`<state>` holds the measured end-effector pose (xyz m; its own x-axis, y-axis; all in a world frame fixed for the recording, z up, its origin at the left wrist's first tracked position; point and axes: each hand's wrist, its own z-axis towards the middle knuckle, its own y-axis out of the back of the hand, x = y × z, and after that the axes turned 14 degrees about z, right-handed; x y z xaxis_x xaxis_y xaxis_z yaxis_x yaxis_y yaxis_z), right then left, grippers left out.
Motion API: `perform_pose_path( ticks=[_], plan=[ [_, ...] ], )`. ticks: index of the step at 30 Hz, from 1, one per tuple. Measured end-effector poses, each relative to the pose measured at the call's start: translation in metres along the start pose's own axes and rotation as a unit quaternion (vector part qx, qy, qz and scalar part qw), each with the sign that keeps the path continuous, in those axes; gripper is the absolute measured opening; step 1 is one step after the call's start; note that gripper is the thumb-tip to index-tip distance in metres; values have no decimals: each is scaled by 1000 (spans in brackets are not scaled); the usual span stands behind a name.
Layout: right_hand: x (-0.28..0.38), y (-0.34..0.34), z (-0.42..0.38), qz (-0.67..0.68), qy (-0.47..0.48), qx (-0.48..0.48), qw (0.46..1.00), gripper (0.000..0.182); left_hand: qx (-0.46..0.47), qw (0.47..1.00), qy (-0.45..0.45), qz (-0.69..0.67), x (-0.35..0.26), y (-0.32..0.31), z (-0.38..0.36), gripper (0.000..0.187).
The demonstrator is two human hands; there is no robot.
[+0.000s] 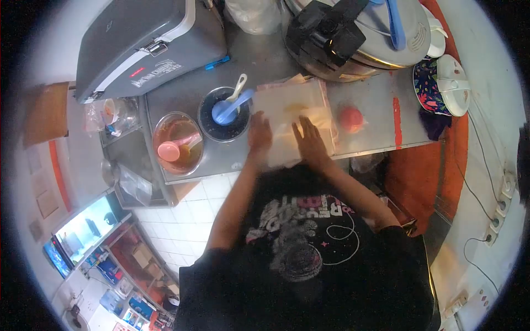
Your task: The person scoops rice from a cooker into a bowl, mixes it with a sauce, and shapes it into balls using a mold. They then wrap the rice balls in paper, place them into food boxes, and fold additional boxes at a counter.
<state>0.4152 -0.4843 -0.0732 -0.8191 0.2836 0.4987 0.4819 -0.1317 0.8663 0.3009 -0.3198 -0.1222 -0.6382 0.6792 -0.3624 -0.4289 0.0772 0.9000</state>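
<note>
A stack of pale wrapping paper sheets (pixel 276 99) lies on the metal table in front of me, with a yellowish-brown patch near its middle. My right hand (pixel 310 140) rests flat on the lower right of the paper, fingers spread. At the left edge of the stack is my left hand (pixel 259 135), its fingers stretched out and slightly blurred. Just left of it stands a dark bowl (pixel 207 131) with a blue spoon (pixel 225 112) and a white-handled utensil (pixel 240 85). Right of the paper sits a round pinkish-red object (pixel 350 119).
A clear bowl (pixel 160 138) with a pink ladle (pixel 169 150) stands at the table's left. Behind are a grey cooler box (pixel 160 49) and a large metal pot (pixel 381 33) with a black object (pixel 326 38) against it. A flowered container (pixel 428 88) is at far right.
</note>
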Motion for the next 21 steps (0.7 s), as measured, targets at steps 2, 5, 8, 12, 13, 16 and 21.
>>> perform_pose_path(
  ticks=[2, 5, 8, 12, 13, 16, 21],
  plan=[
    [5, -3, 3, -46, 19, -11, 999, 51, 69, 997, -6, 39, 10, 10, -14, 31],
    [6, -11, 3, -50, -15, 4, 999, 60, 294, 929, 166, 148, -9, 51, -8, 39],
    [2, -11, 3, -41, -26, 1, 999, 61, 237, 955, 173, -32, 12, 38, -28, 43],
    [-4, -14, 3, -26, -31, 4, 999, 63, 216, 940, 249, -91, 25, 15, -41, 40],
    [-5, -13, 3, -25, -34, 9, 999, 63, 179, 954, 190, -151, 31, 8, -45, 39],
    [-7, -16, 3, -5, -21, -9, 1000, 64, 207, 977, -5, -60, 17, 32, -18, 43],
    [-9, -11, 6, -11, -15, -4, 1000, 62, 313, 909, -218, 170, 27, -22, 43, 54]
  ],
)
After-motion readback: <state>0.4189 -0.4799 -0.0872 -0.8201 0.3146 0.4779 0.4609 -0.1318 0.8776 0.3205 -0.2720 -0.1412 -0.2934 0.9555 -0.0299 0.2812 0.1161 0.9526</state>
